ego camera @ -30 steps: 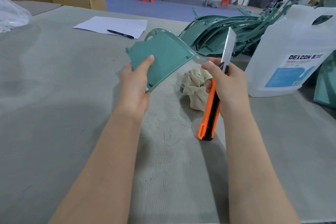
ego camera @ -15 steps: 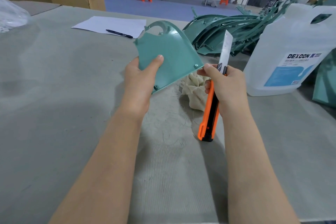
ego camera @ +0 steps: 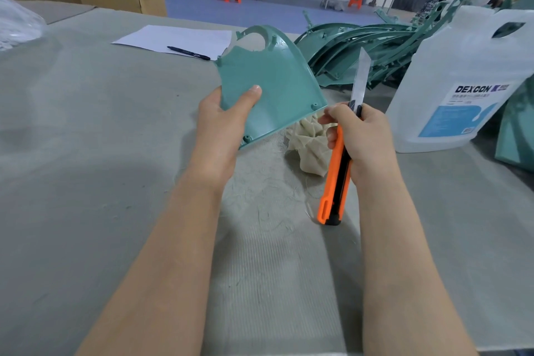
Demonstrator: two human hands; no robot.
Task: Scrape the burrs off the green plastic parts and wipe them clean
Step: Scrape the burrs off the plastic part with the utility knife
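**Part in hand, blade not yet on the edge**

Scraping looked barely begun on this piece. Your left hand gripped the green plastic part by its lower corner, thumb laid across the inner face and fingers hidden behind it, holding the part raised off the table and tilted so the inner face looked toward you. Your right hand was curled round the orange utility knife, blade extended and pointing up and away, just to the right of the part's lower right corner; the blade stood apart from the plastic, so no cut was under way. Whether your forefinger touched that corner I cannot tell. Fine curled shavings lay on the table under and between your hands, which suggests some deburring had already been done here. Beyond the knife hand a pile of green parts waited, and I cannot tell which of them were finished. The cloth lay crumpled just below the part, beside your right hand, unused, so wiping was left, with the white jug further right.

Against the frame a second earlier, you had tipped the part up more steeply and turned it, so its cut-out top edge showed fully, and your right hand had closed in toward its corner. The knife had kept its angle.
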